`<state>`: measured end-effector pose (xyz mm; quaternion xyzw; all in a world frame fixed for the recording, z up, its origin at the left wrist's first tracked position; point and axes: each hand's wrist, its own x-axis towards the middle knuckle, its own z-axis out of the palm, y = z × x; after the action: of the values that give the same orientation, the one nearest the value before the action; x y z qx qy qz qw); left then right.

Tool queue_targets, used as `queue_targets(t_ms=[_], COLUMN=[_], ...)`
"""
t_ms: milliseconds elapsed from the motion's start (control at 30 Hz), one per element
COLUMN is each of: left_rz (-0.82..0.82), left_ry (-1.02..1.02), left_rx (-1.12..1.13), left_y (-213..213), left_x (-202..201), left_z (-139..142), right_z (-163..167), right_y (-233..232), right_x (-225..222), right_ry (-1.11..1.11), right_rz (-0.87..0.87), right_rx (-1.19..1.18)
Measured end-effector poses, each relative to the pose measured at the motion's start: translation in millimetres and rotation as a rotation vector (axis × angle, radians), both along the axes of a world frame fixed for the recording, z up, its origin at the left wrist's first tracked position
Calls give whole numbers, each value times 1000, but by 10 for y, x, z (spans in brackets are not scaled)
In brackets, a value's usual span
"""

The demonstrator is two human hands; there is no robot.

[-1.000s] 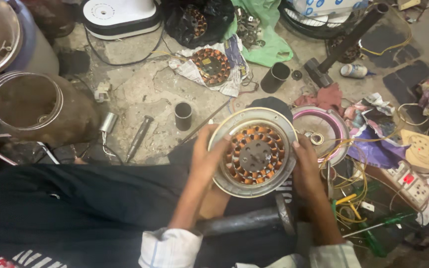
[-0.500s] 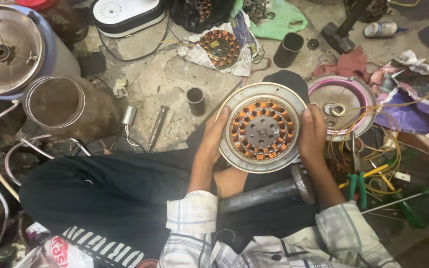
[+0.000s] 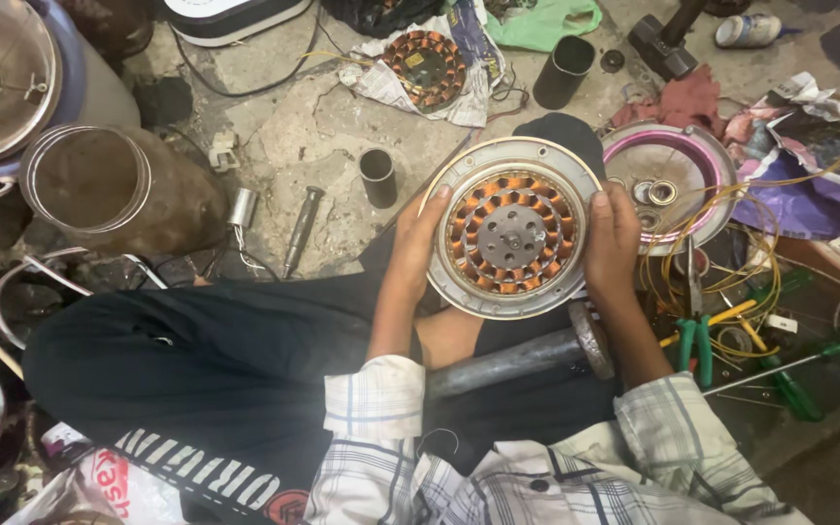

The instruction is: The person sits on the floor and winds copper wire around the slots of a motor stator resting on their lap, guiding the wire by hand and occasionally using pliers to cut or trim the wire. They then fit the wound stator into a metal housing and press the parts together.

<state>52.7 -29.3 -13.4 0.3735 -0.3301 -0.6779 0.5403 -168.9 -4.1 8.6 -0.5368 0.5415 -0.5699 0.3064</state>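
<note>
A person seated cross-legged on a cracked concrete floor (image 3: 332,136) steadies a round motor housing (image 3: 512,228) over the lap, copper windings facing up — held flat, it seems, so the wound core can be seen from above. The left hand (image 3: 418,241) clasps the housing's left rim, fingers curled against the edge; the right hand (image 3: 612,238) clasps the right rim the same way, so the housing sits squarely between the two grips, neither hand covering the windings. Just right of the housing lies a matching pink-ringed cover plate (image 3: 673,185), small bearings resting in it. Below the housing, a grey steel shaft (image 3: 517,360) lies across the person's legs. Above and left of the housing, a second wound stator (image 3: 425,68) rests on newspaper. Green-handled pliers (image 3: 697,340) lie lower right of the housing, among loose yellow wire.
</note>
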Motion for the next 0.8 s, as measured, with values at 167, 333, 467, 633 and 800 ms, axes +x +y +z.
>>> queue_targets(t_ms=[167,333,467,633,800], left_rz=[35,50,59,84,48], left_ry=[-30,-34,-30,-140,116], left_rx=[-14,14,30,65,142], left_y=[-3,-1,-13,-14,-27], left_x=[-17,-19,-26,-43,-151], left_z=[28,0,-50,-56,207], right_z=[27,11,-42,-83,165], right_y=[5,0,4,-20,-100], right_x=[9,7,-23,-26,-188], right_ry=[-3,5,-3,43,145], right_rz=[8,-5,1,-51,-118], right_rx=[-14,-14,-20,-50,28])
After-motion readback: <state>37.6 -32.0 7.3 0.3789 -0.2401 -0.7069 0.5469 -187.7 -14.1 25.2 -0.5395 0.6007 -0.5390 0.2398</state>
